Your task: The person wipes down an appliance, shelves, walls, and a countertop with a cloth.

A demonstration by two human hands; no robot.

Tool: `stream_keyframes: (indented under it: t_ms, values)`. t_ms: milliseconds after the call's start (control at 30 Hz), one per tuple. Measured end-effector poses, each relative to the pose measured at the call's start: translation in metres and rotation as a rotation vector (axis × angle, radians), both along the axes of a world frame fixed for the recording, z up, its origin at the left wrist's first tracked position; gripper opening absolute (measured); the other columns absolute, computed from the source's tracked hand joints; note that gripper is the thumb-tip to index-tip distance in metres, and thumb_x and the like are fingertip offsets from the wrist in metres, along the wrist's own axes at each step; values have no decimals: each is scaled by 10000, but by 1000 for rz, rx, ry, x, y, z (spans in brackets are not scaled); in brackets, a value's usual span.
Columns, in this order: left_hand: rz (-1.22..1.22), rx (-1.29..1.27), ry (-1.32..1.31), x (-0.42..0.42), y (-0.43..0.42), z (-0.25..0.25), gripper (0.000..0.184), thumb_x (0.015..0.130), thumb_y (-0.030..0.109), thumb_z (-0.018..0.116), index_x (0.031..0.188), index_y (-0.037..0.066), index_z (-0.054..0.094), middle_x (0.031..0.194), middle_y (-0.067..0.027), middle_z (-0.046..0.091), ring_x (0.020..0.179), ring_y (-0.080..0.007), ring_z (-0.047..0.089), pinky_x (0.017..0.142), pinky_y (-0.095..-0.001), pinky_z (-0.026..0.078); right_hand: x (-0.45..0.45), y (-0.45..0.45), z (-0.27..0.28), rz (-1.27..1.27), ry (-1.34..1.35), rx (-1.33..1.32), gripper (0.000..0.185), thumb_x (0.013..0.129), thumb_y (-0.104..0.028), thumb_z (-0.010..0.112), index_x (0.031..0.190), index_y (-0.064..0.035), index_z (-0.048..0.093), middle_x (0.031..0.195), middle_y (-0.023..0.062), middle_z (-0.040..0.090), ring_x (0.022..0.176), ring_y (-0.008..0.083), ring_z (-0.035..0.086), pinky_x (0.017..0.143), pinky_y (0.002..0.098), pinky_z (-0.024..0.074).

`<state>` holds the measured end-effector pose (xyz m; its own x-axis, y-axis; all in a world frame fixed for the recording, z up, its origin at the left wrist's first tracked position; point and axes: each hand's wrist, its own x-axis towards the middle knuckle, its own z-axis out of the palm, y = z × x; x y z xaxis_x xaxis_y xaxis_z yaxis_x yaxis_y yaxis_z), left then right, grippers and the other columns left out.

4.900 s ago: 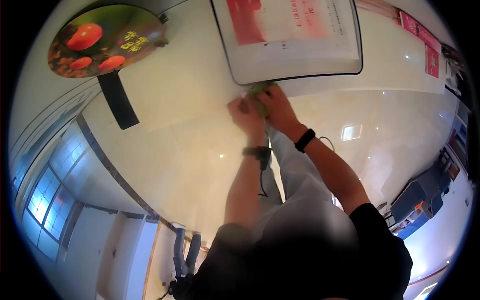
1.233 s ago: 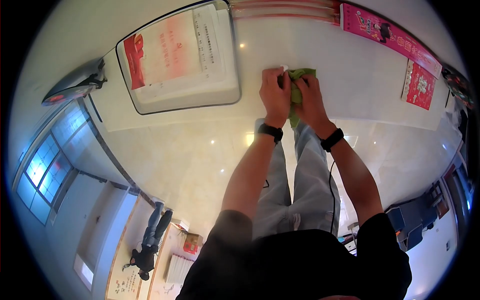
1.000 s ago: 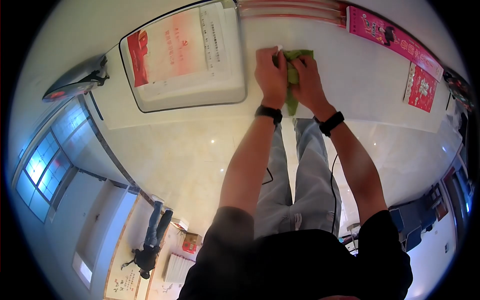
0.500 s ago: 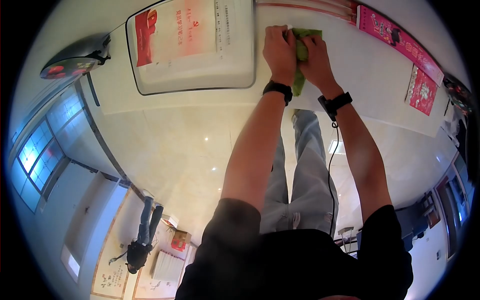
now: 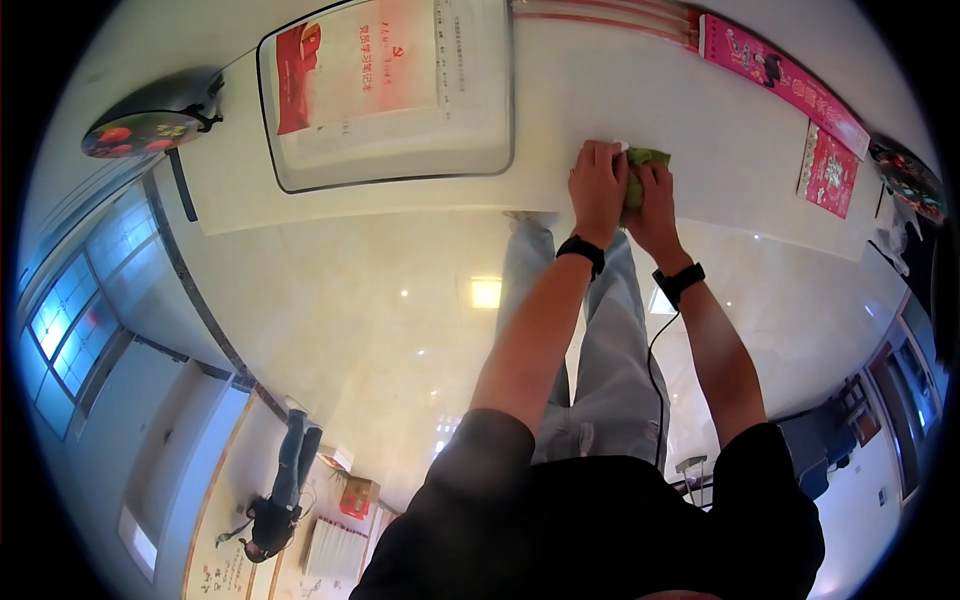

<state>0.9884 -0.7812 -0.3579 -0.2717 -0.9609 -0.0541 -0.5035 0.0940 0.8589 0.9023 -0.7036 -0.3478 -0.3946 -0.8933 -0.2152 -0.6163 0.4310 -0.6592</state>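
Note:
My left hand (image 5: 598, 190) is closed at the left side of a bunched green cloth (image 5: 636, 192), near the front edge of the white table (image 5: 560, 110). A small white bit (image 5: 624, 147) shows by its fingertips; what it is I cannot make out. Pressed on the cloth's right side is my right hand (image 5: 655, 208), its fingers bent over it. Both hands hide much of the cloth, and they are close together. Each wrist wears a black band, and a cable hangs from the right one.
A clear-walled tray (image 5: 390, 182) with a red-and-white booklet (image 5: 365, 65) and papers lies left. A long pink box (image 5: 785, 85) and a red packet (image 5: 828, 170) lie right. Dark rounded objects with floral panels stand at both ends. Another person (image 5: 275, 515) is in the background.
Both hands have come back towards my body and slightly right, bringing the green cloth to the table's front edge. The cloth looks more bunched and less of it shows.

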Motion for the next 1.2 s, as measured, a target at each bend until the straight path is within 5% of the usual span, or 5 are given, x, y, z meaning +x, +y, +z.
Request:
stream_keyframes:
  t_ms: [433, 667, 900, 933, 1200]
  values:
    - [40, 114, -22, 47, 13, 3, 137, 874, 81, 658, 1008, 80, 625, 974, -96, 614, 861, -286, 628, 741, -376, 523, 51, 7, -2, -27, 25, -80, 360, 687, -62, 669, 1025, -39, 547, 1094, 205, 518, 1024, 402, 489, 846, 465, 444]
    - [92, 28, -98, 24, 15, -6, 166, 880, 82, 686, 1025, 56, 611, 984, -71, 588, 801, -188, 605, 711, -310, 514, 19, -1, 15, 116, -119, 54, 557, 620, -38, 727, 1138, -30, 522, 1148, 192, 468, 1069, 400, 470, 898, 454, 448]
    - [52, -45, -93, -78, 5, -8, 157, 887, 83, 682, 1022, 47, 611, 1000, -74, 585, 814, -191, 601, 724, -318, 512, -80, -3, 3, 46, -125, -26, 549, 618, -67, 730, 1123, -26, 519, 1149, 195, 462, 1068, 393, 471, 909, 444, 445]
    - [69, 16, -60, -101, 4, -4, 149, 889, 125, 654, 1029, 75, 636, 1014, -115, 617, 906, -308, 633, 763, -383, 516, -100, -2, 2, -2, -107, -72, 391, 712, -143, 676, 1055, -16, 537, 1095, 205, 513, 1032, 390, 502, 890, 459, 452]
    - [-131, -34, -89, -251, 47, -4, 156, 902, 123, 640, 1028, 45, 592, 1001, -108, 597, 878, -258, 623, 776, -352, 512, -247, 58, -4, -56, -62, -131, 477, 686, -158, 723, 1106, -40, 531, 1143, 178, 498, 1099, 386, 485, 941, 446, 443]
